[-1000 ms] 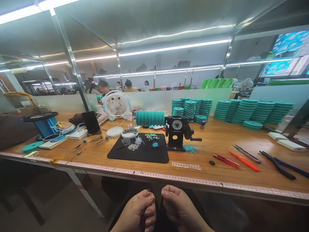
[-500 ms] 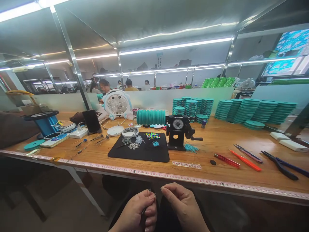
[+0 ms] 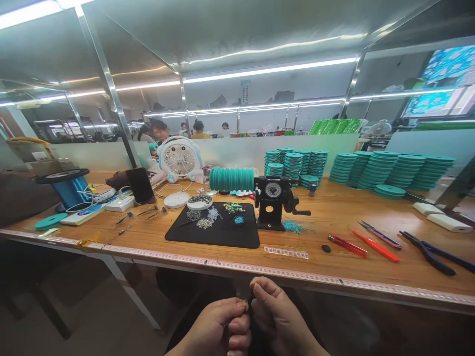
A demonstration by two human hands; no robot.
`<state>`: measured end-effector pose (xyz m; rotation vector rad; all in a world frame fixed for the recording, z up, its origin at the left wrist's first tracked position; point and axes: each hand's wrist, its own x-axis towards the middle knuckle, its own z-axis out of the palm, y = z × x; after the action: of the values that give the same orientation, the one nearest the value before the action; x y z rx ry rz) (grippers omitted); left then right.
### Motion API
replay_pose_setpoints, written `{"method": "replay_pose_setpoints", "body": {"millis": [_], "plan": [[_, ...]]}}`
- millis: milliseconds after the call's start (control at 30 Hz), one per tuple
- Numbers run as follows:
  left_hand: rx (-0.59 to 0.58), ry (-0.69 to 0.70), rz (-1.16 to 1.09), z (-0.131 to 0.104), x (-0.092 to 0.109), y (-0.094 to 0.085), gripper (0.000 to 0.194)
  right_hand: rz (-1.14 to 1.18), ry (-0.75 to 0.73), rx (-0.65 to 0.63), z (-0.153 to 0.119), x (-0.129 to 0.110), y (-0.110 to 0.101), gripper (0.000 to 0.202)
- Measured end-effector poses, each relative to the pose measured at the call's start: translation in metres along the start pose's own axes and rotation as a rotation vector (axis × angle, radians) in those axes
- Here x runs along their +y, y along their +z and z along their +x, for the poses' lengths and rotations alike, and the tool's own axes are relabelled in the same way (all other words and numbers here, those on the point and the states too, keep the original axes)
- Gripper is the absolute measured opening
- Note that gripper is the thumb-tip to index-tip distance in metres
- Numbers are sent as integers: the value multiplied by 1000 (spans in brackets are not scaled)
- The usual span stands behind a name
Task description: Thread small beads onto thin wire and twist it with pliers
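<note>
Close together in front of the table's edge are my left hand (image 3: 226, 324) and my right hand (image 3: 276, 311). My left hand is closed, thumb pressed on the curled fingers; whatever it holds is too small to name. Thumb and forefinger of my right hand are pinched together, and what lies between them cannot be made out. Beyond them on the table lies a black mat (image 3: 211, 237) with small piles of metal parts (image 3: 205, 224), coloured beads (image 3: 234, 208) and short blue pieces (image 3: 239, 220). A black hand-cranked winder (image 3: 270, 205) carries a row of teal spools (image 3: 232, 179).
Stacks of teal spools (image 3: 384, 168) stand at the back right. Pliers (image 3: 426, 252), scissors-like snips (image 3: 379, 235), an orange tool (image 3: 374, 245) and a red tool (image 3: 348, 246) lie at right. A measuring tape (image 3: 274, 272) runs along the front edge. A white fan (image 3: 180, 159) stands behind.
My left hand has shifted right, nearer my right hand, and turned slightly. The right hand's fingertips have risen a little. The small dark piece seen at the left fingertips no longer shows.
</note>
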<state>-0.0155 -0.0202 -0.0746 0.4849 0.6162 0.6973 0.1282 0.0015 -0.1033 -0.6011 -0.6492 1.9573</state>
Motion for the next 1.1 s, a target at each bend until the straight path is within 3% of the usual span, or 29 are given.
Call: {"method": "replay_pose_setpoints", "body": {"millis": [500, 967, 1033, 1100], "plan": [[-71, -26, -52, 0, 0, 2, 28, 15, -28, -5, 1, 0, -1, 31], [-45, -46, -60, -1, 0, 2, 23, -8, -24, 24, 2, 1, -3, 31], [-49, -42, -52, -1, 0, 2, 23, -49, -54, 41, 2, 0, -4, 31], [-40, -29, -50, -2, 0, 2, 23, -233, -159, 73, 0, -2, -4, 28]]}}
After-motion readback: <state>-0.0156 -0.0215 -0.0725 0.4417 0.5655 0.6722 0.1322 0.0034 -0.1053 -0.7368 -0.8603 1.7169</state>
